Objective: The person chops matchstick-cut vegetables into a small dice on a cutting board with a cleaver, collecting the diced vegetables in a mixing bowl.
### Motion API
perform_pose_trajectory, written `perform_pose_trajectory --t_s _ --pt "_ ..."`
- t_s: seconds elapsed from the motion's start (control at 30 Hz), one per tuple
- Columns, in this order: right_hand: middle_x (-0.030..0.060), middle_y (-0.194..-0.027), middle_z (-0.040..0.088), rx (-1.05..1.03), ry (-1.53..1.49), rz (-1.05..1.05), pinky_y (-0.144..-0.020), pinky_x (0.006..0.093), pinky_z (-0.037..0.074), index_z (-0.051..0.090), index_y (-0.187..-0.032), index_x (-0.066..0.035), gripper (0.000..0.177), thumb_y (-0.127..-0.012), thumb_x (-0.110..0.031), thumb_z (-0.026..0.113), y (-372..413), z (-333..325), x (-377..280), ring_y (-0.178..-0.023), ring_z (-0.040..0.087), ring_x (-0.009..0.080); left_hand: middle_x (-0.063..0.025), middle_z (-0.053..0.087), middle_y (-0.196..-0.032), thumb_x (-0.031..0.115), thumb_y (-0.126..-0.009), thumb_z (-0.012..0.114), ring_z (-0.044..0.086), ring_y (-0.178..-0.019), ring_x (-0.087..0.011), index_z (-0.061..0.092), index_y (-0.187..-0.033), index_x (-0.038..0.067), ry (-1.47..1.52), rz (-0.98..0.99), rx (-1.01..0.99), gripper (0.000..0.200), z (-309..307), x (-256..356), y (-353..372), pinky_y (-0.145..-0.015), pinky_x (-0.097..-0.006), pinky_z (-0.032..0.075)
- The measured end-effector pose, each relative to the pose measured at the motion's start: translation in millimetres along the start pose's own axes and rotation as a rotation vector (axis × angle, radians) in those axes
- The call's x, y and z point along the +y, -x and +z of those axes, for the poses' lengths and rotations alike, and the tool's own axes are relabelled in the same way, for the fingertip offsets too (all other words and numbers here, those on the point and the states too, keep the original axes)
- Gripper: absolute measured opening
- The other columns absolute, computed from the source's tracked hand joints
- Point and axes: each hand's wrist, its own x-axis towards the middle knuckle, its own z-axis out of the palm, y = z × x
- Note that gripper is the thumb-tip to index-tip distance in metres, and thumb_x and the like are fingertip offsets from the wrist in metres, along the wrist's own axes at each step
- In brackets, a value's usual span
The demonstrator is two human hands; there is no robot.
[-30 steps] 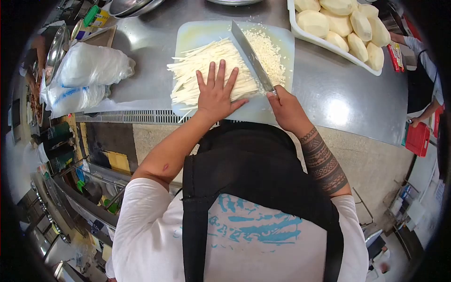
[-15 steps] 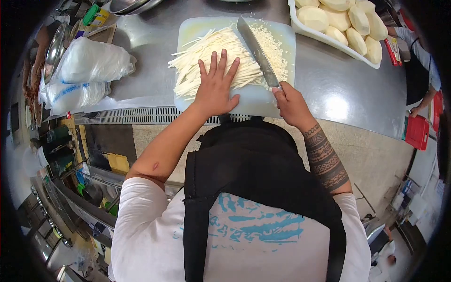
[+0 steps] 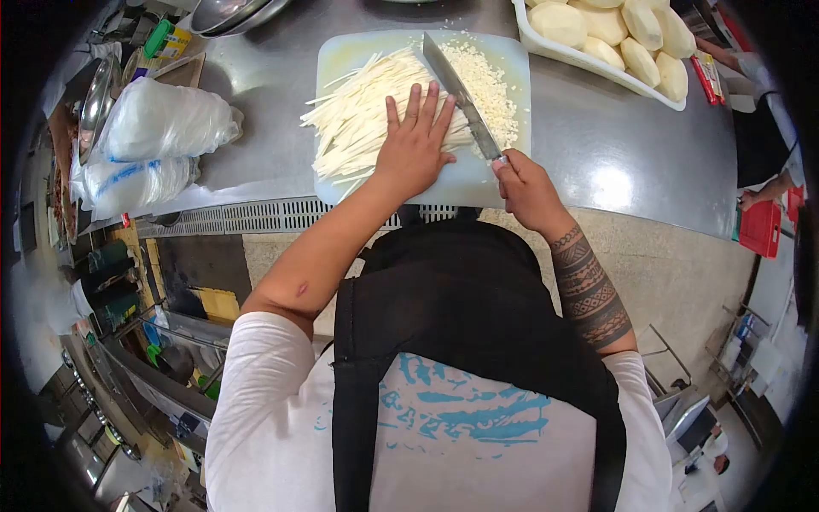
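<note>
The left hand lies palm down with its fingers spread over a pile of pale cut strips, its thumb held out toward the knife side. The right hand is closed around the handle of a large kitchen knife. The blade runs diagonally away from the person, its tip toward the far edge of the cutting board, and lies between the strips and a spread of small diced pieces. The strips are on the left part of the board and the diced pieces on the right part, with a few bits scattered near the far edge. A patterned tattoo covers the right forearm.

The board rests on a metal counter, close to its near edge. Just beside the board's far right corner is a white tray heaped with peeled potatoes, and a red packet lies to the right of it. Well to the left of the board sit two filled plastic bags, one behind the other. Metal bowls stand at the far left. At the right edge, another person's hand is by a red crate.
</note>
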Motion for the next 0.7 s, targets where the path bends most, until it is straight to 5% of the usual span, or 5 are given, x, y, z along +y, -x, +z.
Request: perform_pose_trajectory --t_s 0.17,0.27,0.33,0.43,0.7 --pt "0.0251 -0.081 0.064 0.088 0.105 -0.162 -0.069 0.0466 0.050 0.058 -0.101 0.002 0.029 -0.108 -0.026 0.057 0.3 13.9 1.9 -0.074 0.064 0.0427 -0.0238 0.018 -0.175 0.047 -0.084 0.083 0.012 -0.162 -0.0465 0.024 -0.169 0.011 -0.044 -0.013 -0.055 0.110 -15.7 -6.1 0.5 -0.124 -0.0737 0.007" --pt "0.0255 -0.082 0.064 0.114 0.126 -0.207 -0.069 0.0477 0.050 0.058 -0.100 0.002 0.029 -0.108 -0.026 0.057 2.6 14.1 -1.4 -0.075 0.064 0.0435 -0.0237 0.031 -0.170 0.043 -0.088 0.080 0.021 -0.159 -0.0470 0.036 -0.164 0.010 0.079 -0.019 0.074 0.093 -16.8 0.6 -1.8 -0.124 -0.0733 0.008" --pt "0.0256 -0.082 0.064 0.126 0.127 -0.235 -0.070 0.0483 0.050 0.058 -0.100 0.002 0.030 -0.108 -0.026 0.057 1.8 14.1 -2.5 -0.075 0.064 0.0437 -0.0201 0.052 -0.152 0.032 -0.093 0.073 0.040 -0.146 -0.0441 0.058 -0.144 0.008 0.140 -0.051 0.265 0.059 -8.9 7.6 -7.0 -0.122 -0.0707 0.018" --pt "0.0270 -0.083 0.065 0.125 0.173 -0.226 -0.070 0.0505 0.050 0.058 -0.103 0.002 0.028 -0.109 -0.025 0.056 4.9 12.7 -5.2 -0.077 0.065 0.0459 -0.0134 0.061 -0.130 0.022 -0.091 0.068 0.051 -0.129 -0.0369 0.070 -0.119 0.012 0.058 -0.081 0.284 0.030 11.3 1.5 -28.7 -0.116 -0.0656 0.028" --pt "0.0315 -0.088 0.067 0.122 0.192 -0.134 -0.075 0.0570 0.050 0.055 -0.107 0.003 0.029 -0.110 -0.026 0.053 64.4 12.3 -41.4 -0.087 0.065 0.0543 -0.0108 0.061 -0.125 0.017 -0.086 0.067 0.053 -0.124 -0.0341 0.073 -0.111 0.022 -0.075 -0.056 0.286 0.026 17.9 3.4 -30.2 -0.112 -0.0615 0.032"
